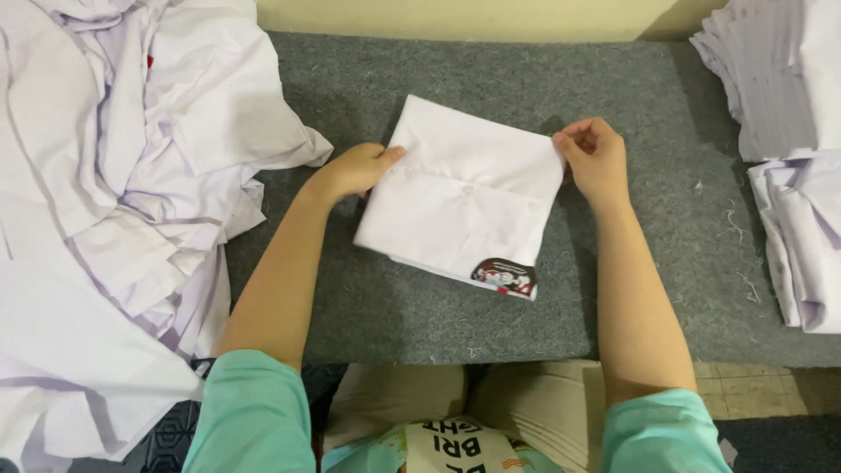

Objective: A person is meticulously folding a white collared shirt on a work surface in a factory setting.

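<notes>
Pinching the folded white shirt (460, 197) at both side edges, left hand (355, 171) with thumb on top of the cloth and fingers tucked under, right hand (596, 158) with fingertips closed on the far right corner, apparently to keep the fold square and flat. Lying in the middle of the grey felt table (368, 302), slightly askew, button showing at the centre and a dark printed patch (505, 278) at the near right corner. Left of the shirt, a loose heap of crumpled white garments (114, 201) spilling over the table edge, its nearest fold close to the left wrist. Right of the shirt, well apart, neat stacks of folded white garments (788, 149). Nothing lying between shirt and stacks but stray threads.
</notes>
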